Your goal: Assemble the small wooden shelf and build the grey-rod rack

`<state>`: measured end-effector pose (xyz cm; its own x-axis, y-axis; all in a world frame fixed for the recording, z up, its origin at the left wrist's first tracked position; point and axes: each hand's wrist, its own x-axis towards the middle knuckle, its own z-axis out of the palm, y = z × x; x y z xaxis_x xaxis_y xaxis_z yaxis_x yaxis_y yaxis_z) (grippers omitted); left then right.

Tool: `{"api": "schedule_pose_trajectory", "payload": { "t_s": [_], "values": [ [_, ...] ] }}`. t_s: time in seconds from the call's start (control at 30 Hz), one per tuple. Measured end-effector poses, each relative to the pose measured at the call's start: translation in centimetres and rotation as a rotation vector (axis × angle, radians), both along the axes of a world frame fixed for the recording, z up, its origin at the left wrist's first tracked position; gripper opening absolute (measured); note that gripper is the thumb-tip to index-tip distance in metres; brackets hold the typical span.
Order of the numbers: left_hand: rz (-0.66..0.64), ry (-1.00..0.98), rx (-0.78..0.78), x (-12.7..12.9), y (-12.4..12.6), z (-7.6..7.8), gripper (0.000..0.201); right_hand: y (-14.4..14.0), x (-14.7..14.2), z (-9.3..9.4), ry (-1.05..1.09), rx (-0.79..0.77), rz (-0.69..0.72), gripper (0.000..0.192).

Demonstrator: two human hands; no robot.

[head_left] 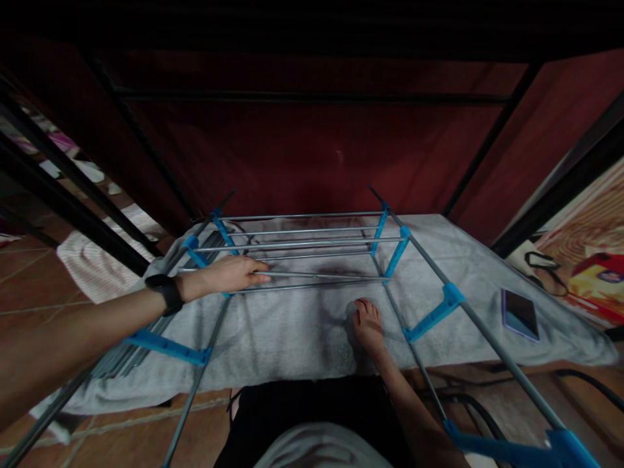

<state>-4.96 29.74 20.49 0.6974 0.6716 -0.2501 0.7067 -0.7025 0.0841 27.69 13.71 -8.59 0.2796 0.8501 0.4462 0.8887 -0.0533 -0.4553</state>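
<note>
A rack frame of grey metal tubes (431,260) and blue plastic brackets (431,318) lies on a grey cloth before me. My left hand (231,273), with a dark watch on the wrist, reaches over the rack's left side. Its fingers close around a thin metal rod (322,277), whose right end lies by the lower end of a right-hand blue bracket; whether it is seated there I cannot tell. Several rods cross the far part of the frame. My right hand (368,325) rests on the grey cloth (287,338) between the side tubes, fingers curled in; what they hold, if anything, is hidden.
Loose metal tubes (119,361) lie in a bundle at the left under my forearm. A phone (520,314) is on the cloth at the right. Behind the rack stands a dark red panel (316,156) with black bars. A striped cloth (104,260) lies on the left.
</note>
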Motion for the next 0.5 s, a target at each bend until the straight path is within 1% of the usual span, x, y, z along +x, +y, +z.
{"api": "schedule_pose_trajectory", "payload": {
  "t_s": [0.13, 0.27, 0.4, 0.5],
  "values": [
    [-0.016, 0.02, -0.036, 1.4, 0.6, -1.4, 0.034, -0.1, 0.0, 0.2, 0.008, 0.005, 0.015, 0.036],
    [0.015, 0.01, -0.045, 1.8, 1.9, -3.4, 0.028, -0.1, 0.0, 0.1, 0.006, -0.005, 0.006, 0.035],
    [0.066, 0.01, -0.033, 1.5, 3.3, -6.0, 0.025, -0.1, 0.1, -0.3, -0.002, 0.011, 0.014, 0.034],
    [0.107, -0.077, -0.014, 1.7, 3.3, -8.3, 0.017, 0.0, 0.3, -0.6, -0.014, 0.015, 0.013, 0.033]
  ]
}}
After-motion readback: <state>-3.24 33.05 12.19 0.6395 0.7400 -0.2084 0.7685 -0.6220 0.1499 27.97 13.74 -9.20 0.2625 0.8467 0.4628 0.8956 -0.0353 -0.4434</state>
